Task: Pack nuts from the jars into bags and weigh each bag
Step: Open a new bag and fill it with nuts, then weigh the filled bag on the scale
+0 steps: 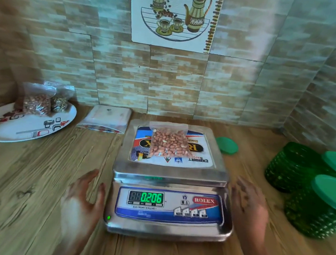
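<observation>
One bag of nuts (170, 142) lies on one scale (218, 171), bench (28, 176) centre, reading 0.206. Left grip (83, 199) and right grip (247, 206) released, empty, flanking the scale at 6 o'clock. Two filled bags (36, 103) on one plate (22, 130) at 10; three jars (292, 167) at 3; one loose lid (226, 145).

Scale (217, 171) sits between left hand (81, 201) and right hand (251, 206), bag (169, 142) on it beyond the fingertips (94, 174); jars (317, 215) right, plate (27, 136) left.
</observation>
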A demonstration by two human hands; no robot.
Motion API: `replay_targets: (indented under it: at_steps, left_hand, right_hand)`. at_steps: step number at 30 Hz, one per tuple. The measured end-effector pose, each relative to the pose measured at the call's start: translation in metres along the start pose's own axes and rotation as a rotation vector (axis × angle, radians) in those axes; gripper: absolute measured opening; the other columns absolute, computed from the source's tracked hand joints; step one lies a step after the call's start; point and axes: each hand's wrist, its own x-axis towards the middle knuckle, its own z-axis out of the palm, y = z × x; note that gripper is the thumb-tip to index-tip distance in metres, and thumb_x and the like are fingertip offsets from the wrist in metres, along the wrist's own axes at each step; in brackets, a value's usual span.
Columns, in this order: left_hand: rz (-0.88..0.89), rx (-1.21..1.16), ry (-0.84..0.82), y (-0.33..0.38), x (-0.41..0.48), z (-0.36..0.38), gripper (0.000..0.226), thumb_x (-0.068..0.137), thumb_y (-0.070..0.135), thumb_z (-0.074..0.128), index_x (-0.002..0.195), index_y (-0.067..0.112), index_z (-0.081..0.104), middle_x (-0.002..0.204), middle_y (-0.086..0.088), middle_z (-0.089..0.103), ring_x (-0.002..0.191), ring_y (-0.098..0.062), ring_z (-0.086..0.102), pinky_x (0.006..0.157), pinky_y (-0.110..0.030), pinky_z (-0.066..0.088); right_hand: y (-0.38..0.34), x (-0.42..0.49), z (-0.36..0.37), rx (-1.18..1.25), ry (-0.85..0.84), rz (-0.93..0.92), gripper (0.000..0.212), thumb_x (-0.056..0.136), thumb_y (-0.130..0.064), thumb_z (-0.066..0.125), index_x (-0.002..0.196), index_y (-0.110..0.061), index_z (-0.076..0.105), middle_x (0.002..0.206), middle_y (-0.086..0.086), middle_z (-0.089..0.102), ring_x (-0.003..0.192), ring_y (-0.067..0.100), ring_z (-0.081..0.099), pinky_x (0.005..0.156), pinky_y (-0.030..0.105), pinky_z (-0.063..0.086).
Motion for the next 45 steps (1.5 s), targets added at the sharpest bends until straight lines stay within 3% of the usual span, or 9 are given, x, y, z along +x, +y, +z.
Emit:
replay_targets:
  at_steps: [2, 5, 8, 11, 16, 36, 45]
  left_hand:
    - [-0.041, 0.084, -0.014, -0.016, -0.014, 0.002, 0.054, 0.077, 0.041, 0.039, 0.114, 0.01, 0.061, 0.113, -0.011, 0.065, 0.094, -0.036, 0.06, 0.079, -0.048, 0.047]
    - [-0.105, 0.25, -0.139, -0.038, -0.034, 0.01, 0.058, 0.071, 0.038, 0.039, 0.118, 0.011, 0.06, 0.118, -0.011, 0.063, 0.095, -0.04, 0.058, 0.078, -0.05, 0.045]
    - [-0.162, 0.412, -0.265, -0.05, -0.045, 0.017, 0.056, 0.072, 0.028, 0.055, 0.123, 0.007, 0.057, 0.127, -0.012, 0.058, 0.107, -0.041, 0.052, 0.086, -0.053, 0.039]
    - [-0.144, 0.487, -0.345, -0.053, -0.047, 0.023, 0.054, 0.072, 0.013, 0.07, 0.123, 0.007, 0.058, 0.132, -0.011, 0.054, 0.115, -0.039, 0.046, 0.093, -0.053, 0.035]
    - [-0.129, 0.505, -0.352, -0.053, -0.047, 0.022, 0.053, 0.072, 0.013, 0.072, 0.123, 0.008, 0.059, 0.131, -0.012, 0.054, 0.117, -0.039, 0.045, 0.093, -0.053, 0.036]
    - [-0.152, 0.477, -0.331, -0.044, -0.043, 0.016, 0.05, 0.078, 0.023, 0.064, 0.127, 0.014, 0.056, 0.136, -0.004, 0.051, 0.124, -0.031, 0.04, 0.101, -0.044, 0.029]
    - [-0.193, 0.509, -0.339, -0.045, -0.042, 0.018, 0.056, 0.08, 0.029, 0.061, 0.132, 0.009, 0.049, 0.14, -0.007, 0.046, 0.129, -0.03, 0.036, 0.105, -0.044, 0.027]
  right_hand:
    - [0.02, -0.012, -0.001, -0.031, -0.011, 0.05, 0.027, 0.086, -0.004, 0.062, 0.112, -0.003, 0.064, 0.113, 0.017, 0.064, 0.099, 0.033, 0.059, 0.082, 0.035, 0.044]
    - [0.049, -0.03, 0.003, -0.144, -0.239, 0.148, 0.028, 0.089, -0.014, 0.058, 0.117, -0.011, 0.063, 0.123, 0.015, 0.057, 0.106, 0.031, 0.054, 0.087, 0.037, 0.043]
    - [0.061, -0.045, 0.01, -0.343, -0.428, 0.134, 0.037, 0.091, -0.023, 0.055, 0.128, -0.022, 0.055, 0.137, 0.007, 0.045, 0.12, 0.026, 0.043, 0.101, 0.039, 0.035]
    - [0.058, -0.046, 0.01, -0.416, -0.494, 0.087, 0.04, 0.093, -0.033, 0.048, 0.133, -0.03, 0.048, 0.142, 0.0, 0.038, 0.129, 0.021, 0.035, 0.107, 0.038, 0.029]
    - [0.058, -0.048, 0.008, -0.362, -0.44, 0.057, 0.034, 0.091, -0.028, 0.053, 0.125, -0.023, 0.058, 0.133, 0.006, 0.049, 0.122, 0.027, 0.042, 0.102, 0.043, 0.033]
    - [0.064, -0.051, 0.012, -0.37, -0.431, 0.037, 0.034, 0.093, -0.035, 0.048, 0.124, -0.023, 0.057, 0.133, 0.005, 0.05, 0.123, 0.026, 0.043, 0.104, 0.043, 0.035]
    - [0.062, -0.055, 0.011, -0.54, -0.407, 0.155, 0.042, 0.091, -0.049, 0.043, 0.129, -0.032, 0.049, 0.137, 0.004, 0.043, 0.127, 0.029, 0.037, 0.106, 0.049, 0.028]
